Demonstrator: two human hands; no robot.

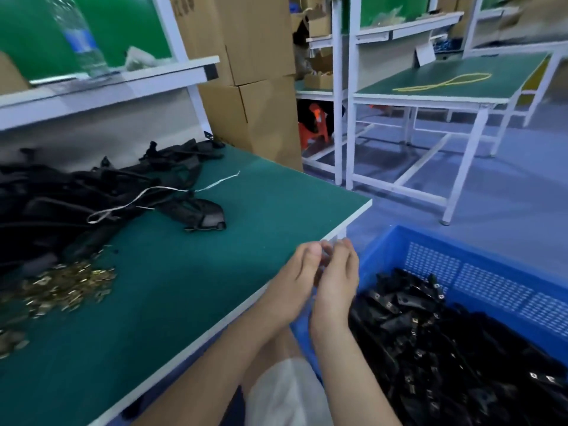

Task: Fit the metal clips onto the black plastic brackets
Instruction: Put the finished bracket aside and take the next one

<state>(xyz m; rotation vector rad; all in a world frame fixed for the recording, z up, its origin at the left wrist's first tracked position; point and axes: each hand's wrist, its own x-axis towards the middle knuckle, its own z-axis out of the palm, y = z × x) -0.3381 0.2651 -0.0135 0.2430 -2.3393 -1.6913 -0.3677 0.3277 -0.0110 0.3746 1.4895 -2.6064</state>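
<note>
Beside the green surface (184, 272), left hand (293, 281) and right hand (336, 287) touch, fingers (344, 250) curled; I cannot tell what they grip. The clear plastic bottle (78, 38) has a blurred, unreadable blue label.

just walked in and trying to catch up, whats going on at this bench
A person sits at a green bench with the left hand and right hand brought together just past its edge, beside a blue crate. What is between the fingers is too blurred to tell. A heap of metal clips lies on the bench next to a pile of black parts. The crate holds black brackets, several showing a small metal piece on them.
</note>
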